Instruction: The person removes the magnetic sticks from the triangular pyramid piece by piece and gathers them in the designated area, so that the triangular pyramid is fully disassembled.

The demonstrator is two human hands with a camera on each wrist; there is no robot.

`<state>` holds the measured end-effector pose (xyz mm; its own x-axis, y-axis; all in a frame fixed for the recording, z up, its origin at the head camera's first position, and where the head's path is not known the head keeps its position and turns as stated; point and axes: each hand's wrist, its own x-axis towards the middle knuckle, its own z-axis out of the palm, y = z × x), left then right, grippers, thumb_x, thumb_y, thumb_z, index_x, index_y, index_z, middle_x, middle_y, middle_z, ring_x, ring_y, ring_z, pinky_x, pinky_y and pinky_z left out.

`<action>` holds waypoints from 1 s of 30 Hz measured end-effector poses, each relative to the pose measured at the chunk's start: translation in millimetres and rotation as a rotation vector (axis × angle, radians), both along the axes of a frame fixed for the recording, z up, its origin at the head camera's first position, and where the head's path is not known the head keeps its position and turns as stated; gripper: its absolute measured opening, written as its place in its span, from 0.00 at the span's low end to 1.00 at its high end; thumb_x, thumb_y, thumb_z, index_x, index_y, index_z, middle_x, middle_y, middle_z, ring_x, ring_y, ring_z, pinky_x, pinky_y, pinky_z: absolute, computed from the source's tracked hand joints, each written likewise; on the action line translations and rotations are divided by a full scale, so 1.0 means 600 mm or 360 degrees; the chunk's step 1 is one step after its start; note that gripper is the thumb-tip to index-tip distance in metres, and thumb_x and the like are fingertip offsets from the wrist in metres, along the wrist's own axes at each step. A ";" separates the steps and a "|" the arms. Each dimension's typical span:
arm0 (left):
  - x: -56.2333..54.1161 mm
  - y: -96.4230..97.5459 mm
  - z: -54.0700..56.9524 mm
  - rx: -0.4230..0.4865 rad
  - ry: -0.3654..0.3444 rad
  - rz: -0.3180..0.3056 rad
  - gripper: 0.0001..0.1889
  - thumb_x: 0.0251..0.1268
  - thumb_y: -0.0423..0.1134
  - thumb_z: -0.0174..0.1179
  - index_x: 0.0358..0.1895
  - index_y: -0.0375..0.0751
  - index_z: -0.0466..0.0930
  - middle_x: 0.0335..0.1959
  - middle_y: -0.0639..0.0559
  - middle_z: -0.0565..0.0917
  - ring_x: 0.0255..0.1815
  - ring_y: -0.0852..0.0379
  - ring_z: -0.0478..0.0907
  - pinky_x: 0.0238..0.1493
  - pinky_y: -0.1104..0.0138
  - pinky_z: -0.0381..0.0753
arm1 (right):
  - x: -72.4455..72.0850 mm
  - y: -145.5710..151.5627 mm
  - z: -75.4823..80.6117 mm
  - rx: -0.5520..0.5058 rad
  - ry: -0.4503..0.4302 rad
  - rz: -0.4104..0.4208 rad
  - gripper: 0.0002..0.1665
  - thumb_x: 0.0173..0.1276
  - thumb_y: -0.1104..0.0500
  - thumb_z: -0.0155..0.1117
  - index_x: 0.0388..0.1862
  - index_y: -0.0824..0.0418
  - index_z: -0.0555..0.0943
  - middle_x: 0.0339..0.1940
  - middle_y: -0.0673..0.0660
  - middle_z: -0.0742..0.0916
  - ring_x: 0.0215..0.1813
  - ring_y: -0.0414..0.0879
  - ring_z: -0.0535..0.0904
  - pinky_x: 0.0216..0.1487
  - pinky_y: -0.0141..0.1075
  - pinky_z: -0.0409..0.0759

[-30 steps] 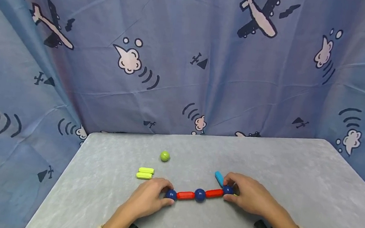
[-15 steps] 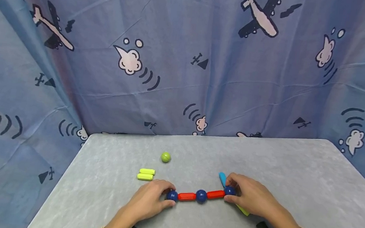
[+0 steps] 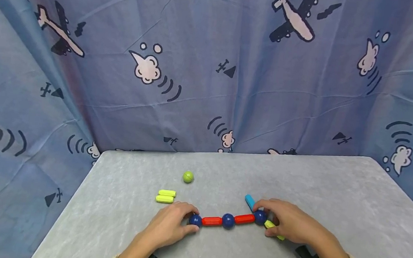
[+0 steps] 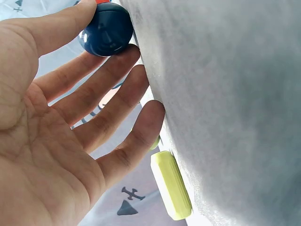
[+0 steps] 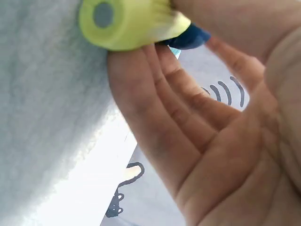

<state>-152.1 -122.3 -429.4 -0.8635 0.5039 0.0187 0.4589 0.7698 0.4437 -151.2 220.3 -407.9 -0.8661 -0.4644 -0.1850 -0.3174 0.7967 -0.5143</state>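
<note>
On the grey tabletop lies a chain of dark blue balls joined by red sticks, with its middle ball [image 3: 228, 221] between the left red stick [image 3: 212, 221] and the right red stick [image 3: 244, 219]. My left hand [image 3: 169, 223] pinches the left end ball [image 4: 107, 29] between thumb and fingers. At the other end, my right hand [image 3: 291, 221] has its fingertips against the right end ball [image 3: 260, 217] and its thumb on a yellow-green stick [image 5: 124, 23] that runs from that ball towards me. A light blue stick [image 3: 249, 201] points away behind the same ball, its near end hidden by the fingers.
Two yellow-green sticks lie side by side left of the chain, the nearer stick [image 3: 164, 199] closest to my left hand. A lime green ball [image 3: 188, 177] sits farther back. Beyond the table [image 3: 320, 185] hangs a blue curtain [image 3: 194, 103] printed with planes.
My right thumb has slid off the right end ball onto the yellow-green stick, which now shows more. The light blue stick's far end has swung slightly. My left hand keeps its hold.
</note>
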 end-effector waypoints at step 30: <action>-0.002 -0.003 0.002 -0.0007 -0.0042 0.0045 0.17 0.57 0.52 0.71 0.49 0.54 0.84 0.41 0.62 0.84 0.41 0.67 0.77 0.44 0.65 0.78 | -0.004 0.009 0.010 0.0075 0.0238 0.0176 0.28 0.57 0.62 0.77 0.57 0.47 0.84 0.39 0.41 0.80 0.35 0.32 0.71 0.36 0.30 0.74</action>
